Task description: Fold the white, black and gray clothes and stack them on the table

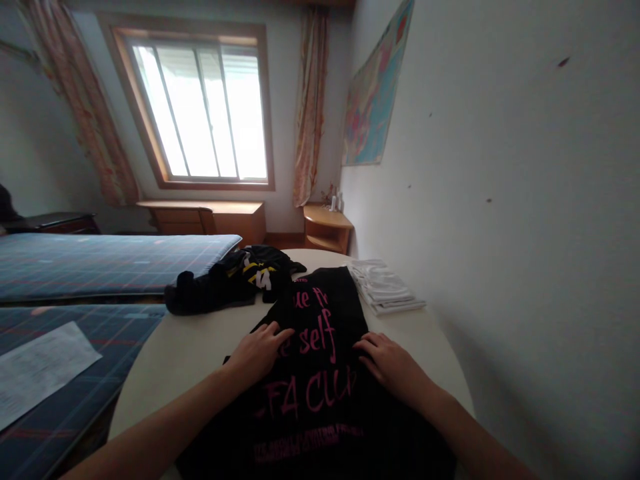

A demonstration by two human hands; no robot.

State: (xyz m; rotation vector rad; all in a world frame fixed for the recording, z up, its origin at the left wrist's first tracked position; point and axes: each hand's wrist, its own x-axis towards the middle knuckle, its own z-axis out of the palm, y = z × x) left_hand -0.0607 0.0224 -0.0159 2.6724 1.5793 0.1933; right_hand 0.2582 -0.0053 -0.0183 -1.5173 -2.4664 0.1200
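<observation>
- on the far left, a printed sheet of paper [47, 373] lay on the nearer of two plaid mattresses [127, 337], its text too blurred to read.
- right of that, a pale round table [160, 360] carried all the clothing; toward its far left side sat a loose heap of dark clothes [213, 291], with yellow and white marks showing among the folds.
- the left hand [257, 350] rested on the left part of the black garment, fingers bent and thumb reaching inward; whether it pinched any cloth, i could not tell.
- in the middle, the black garment [320, 377] lay on the table, pink lettering up, narrow at the far end and wider toward the person. it looked light, soft and limp, hardly fragile, apt to wrinkle or slide on the smooth top; the print was perhaps slightly stiffer than the plain cloth. the two side edges seemed the best holds, with the far corners good for squaring it.
- the right hand [387, 360] touched the garment's right edge, fingers loosely curled; a pinch there could not be made out.
- beyond it, folded white cloth [385, 287] lay near the wall [525, 280].
</observation>
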